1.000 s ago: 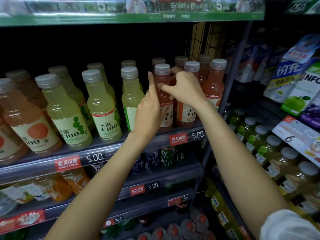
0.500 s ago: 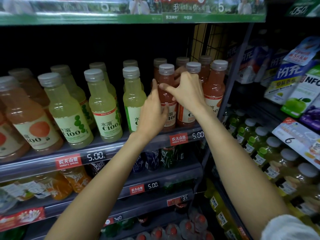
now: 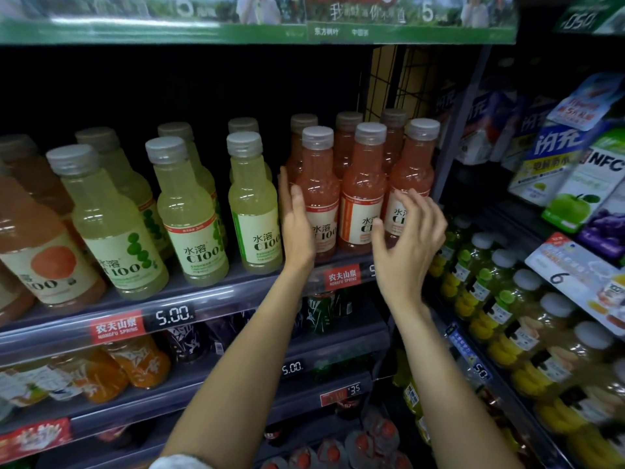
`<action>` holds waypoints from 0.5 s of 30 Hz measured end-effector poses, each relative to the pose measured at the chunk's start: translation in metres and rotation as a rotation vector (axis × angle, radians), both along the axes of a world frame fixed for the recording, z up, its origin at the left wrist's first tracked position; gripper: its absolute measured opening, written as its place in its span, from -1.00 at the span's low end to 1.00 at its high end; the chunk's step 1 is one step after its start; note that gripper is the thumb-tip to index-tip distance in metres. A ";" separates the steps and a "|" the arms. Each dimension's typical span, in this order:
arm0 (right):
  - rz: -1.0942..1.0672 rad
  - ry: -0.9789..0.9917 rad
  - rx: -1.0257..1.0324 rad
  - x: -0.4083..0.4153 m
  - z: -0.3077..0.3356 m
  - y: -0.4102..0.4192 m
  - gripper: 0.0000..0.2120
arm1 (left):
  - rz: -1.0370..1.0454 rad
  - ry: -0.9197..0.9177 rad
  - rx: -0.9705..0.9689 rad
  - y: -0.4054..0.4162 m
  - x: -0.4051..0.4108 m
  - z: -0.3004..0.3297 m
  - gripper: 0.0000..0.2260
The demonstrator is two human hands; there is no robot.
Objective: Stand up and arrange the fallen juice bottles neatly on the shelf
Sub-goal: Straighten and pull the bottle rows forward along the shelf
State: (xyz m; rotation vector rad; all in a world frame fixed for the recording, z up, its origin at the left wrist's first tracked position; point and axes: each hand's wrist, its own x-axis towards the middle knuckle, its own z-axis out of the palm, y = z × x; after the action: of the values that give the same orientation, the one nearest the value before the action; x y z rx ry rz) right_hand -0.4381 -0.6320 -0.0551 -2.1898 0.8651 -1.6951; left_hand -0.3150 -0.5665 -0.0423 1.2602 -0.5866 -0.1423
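Note:
Pink juice bottles stand upright in rows at the right end of the shelf [image 3: 236, 292]. The front left pink bottle [image 3: 319, 184] has my left hand [image 3: 297, 225] laid flat against its left side, fingers straight and pointing up. The front middle pink bottle [image 3: 363, 184] and the front right pink bottle [image 3: 414, 170] stand beside it. My right hand [image 3: 409, 228] hovers in front of these two with its fingers spread and curled, holding nothing. Pale green bottles [image 3: 255, 201] stand upright to the left.
Orange juice bottles [image 3: 40, 245] stand at the far left of the same shelf. A wire grid panel [image 3: 395, 82] and a post close the shelf's right end. Lower shelves hold more drinks, some lying down [image 3: 135, 363]. A neighbouring rack at the right holds cartons [image 3: 575, 170] and bottles.
My right hand let go of the pink bottle necks and dropped lower, now open in front of the labels. My left hand slid to the left side of the front pink bottle.

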 end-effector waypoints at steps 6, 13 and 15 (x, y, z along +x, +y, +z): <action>0.028 0.055 -0.030 0.018 0.012 -0.005 -0.52 | -0.037 0.073 -0.022 -0.008 0.015 0.012 -0.17; 0.032 0.048 0.006 0.023 0.013 -0.010 -0.50 | 0.017 0.003 -0.018 -0.015 0.015 0.014 -0.43; 0.016 0.054 0.002 0.022 0.015 -0.010 -0.51 | 0.028 0.007 -0.015 -0.018 0.015 0.014 -0.49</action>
State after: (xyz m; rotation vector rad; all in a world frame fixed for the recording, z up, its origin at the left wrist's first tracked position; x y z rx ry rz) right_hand -0.4159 -0.6423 -0.0405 -2.2449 0.8593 -1.6346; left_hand -0.3005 -0.5844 -0.0283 1.2520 -0.5631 -0.1187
